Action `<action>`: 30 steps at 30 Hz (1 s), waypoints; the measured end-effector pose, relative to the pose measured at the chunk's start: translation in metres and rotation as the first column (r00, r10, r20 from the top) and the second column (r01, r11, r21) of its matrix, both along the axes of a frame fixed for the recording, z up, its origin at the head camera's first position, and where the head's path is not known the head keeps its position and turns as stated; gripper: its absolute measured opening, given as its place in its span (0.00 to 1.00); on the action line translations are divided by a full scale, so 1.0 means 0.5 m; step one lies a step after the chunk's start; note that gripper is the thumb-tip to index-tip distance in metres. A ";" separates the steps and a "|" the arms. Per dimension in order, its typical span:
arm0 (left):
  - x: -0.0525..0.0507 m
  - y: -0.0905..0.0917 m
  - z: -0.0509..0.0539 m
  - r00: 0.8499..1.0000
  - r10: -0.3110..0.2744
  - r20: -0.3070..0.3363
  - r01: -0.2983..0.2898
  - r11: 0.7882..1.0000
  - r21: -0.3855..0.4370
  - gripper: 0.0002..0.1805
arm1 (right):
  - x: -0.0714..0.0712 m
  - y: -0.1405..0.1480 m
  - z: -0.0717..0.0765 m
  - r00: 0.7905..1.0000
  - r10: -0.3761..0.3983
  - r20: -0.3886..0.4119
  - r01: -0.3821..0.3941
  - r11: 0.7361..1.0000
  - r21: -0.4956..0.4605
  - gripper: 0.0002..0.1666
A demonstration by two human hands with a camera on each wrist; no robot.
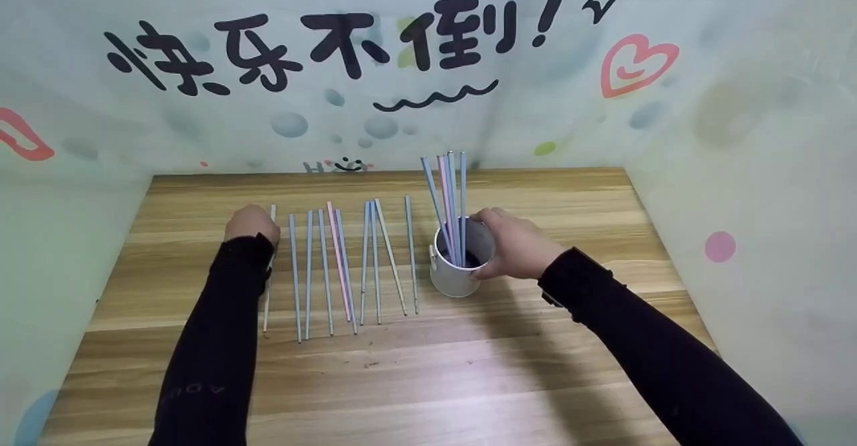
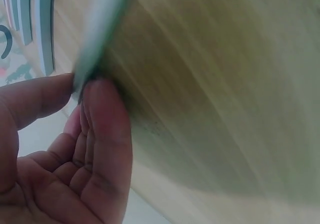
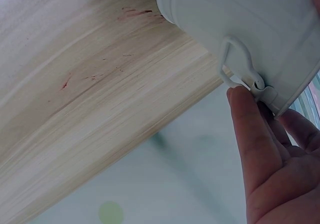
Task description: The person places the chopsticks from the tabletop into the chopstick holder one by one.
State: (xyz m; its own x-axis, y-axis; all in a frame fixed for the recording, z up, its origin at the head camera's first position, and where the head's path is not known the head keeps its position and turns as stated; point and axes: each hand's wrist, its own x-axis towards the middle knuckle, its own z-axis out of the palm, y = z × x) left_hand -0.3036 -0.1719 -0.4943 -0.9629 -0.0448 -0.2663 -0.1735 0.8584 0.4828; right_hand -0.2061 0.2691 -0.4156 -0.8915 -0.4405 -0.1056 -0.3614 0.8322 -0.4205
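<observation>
At the far left, the end of a pale stick (image 1: pixel 266 305) is pinched narrowly between thumb and fingertips by the left hand (image 1: pixel 251 224); it is held near the far end, probably because a thin stick is more easily taken there. The rest of its length points back toward the person, over the table (image 1: pixel 435 379).

Beside it, blue sticks (image 1: pixel 295 278) are laid side by side, with a pink stick (image 1: pixel 338 258) and a slanted cream stick (image 1: pixel 391 258) among them. Most are kept apart by gaps, seemingly so that each can be reached singly.

Further right, the white can (image 1: pixel 455 284) is stood upright, and upright sticks (image 1: pixel 463 191) are leaned within it, held up by its wall. Its right side is wrapped in a wide grip by the right hand (image 1: pixel 519 242), likely to steady it. A wire handle (image 3: pixel 223 56) is touched by a fingertip.
</observation>
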 end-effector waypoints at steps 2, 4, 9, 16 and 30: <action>-0.026 -0.015 -0.031 0.999 0.025 0.043 -0.026 1.000 0.013 0.16 | 0.000 0.000 -0.001 1.000 -0.001 0.001 0.001 1.000 0.000 0.54; -0.056 -0.036 -0.073 0.997 0.035 0.063 -0.036 0.999 0.014 0.15 | 0.000 0.000 -0.001 1.000 -0.002 0.002 0.002 1.000 -0.002 0.54; -0.099 -0.076 -0.139 1.000 0.018 0.018 -0.018 1.000 0.019 0.18 | -0.002 0.003 -0.005 1.000 0.000 -0.006 0.000 1.000 -0.005 0.54; -0.006 -0.036 0.006 0.999 0.020 -0.025 -0.018 0.998 0.065 0.23 | -0.003 0.003 -0.006 0.999 0.022 -0.026 -0.022 1.000 -0.013 0.53; -0.009 -0.058 0.095 0.964 0.233 -0.125 -0.200 0.951 0.235 0.23 | -0.001 0.004 -0.005 1.000 0.002 -0.011 -0.002 1.000 -0.022 0.53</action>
State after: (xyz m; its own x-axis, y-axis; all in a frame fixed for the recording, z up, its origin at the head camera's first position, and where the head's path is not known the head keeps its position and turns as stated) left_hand -0.3084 -0.2009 -0.4466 -0.9658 -0.2136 -0.1472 -0.2551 0.6784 0.6890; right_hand -0.2069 0.2710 -0.4182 -0.8915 -0.4447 -0.0863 -0.3679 0.8219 -0.4349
